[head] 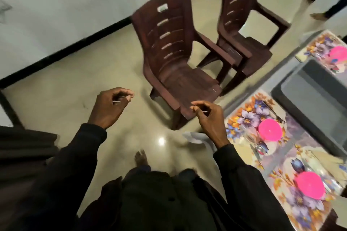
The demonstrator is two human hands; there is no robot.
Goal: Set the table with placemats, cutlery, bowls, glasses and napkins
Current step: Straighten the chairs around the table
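Floral plastic placemats (pixel 242 116) with round pink plastic bowls (pixel 270 129) are laid on the table (pixel 285 69), right. Left hand (pixel 110 107) and right hand (pixel 208 116) are loosely curled, grips empty; remaining pieces likely need fetching.

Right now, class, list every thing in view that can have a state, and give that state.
left hand, fingers loosely curled, nothing visibly held
right hand, the same
near chair, upright, unoccupied
far chair, upright, unoccupied
middle pink bowl, upright on a placemat, empty
near pink bowl, too blurred to tell
fork, lying flat on the same placemat
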